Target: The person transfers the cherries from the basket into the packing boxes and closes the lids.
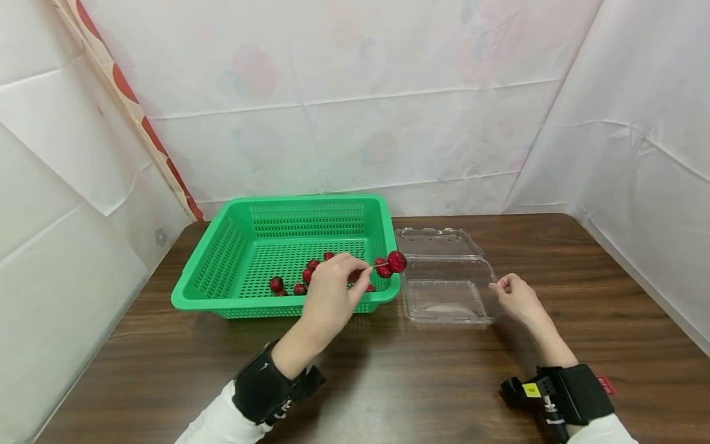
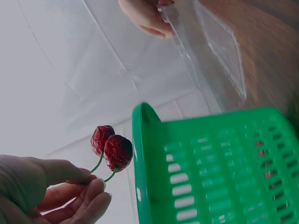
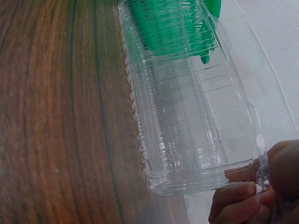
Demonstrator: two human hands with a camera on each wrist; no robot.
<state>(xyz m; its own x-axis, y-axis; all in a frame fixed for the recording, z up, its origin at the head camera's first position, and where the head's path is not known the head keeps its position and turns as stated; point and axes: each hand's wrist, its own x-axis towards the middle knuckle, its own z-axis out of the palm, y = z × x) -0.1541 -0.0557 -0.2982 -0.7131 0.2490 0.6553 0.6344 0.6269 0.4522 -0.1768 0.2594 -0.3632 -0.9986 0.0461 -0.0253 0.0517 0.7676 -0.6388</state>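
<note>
Above the surface (image 1: 410, 382) we see left fingers (image 2: 96, 203) pinching two cherries (image 1: 396, 262) by thin stems (image 2: 99, 162) near the basket (image 1: 277, 303), where a slip could drop them, while right fingers (image 3: 236, 205) pinch the box (image 1: 446, 293), which a tug might tip.

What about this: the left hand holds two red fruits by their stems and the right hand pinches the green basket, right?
Not quite: the right hand pinches the clear box, not the basket, as the right wrist view shows. The left hand does hold two red fruits by their stems.
</note>
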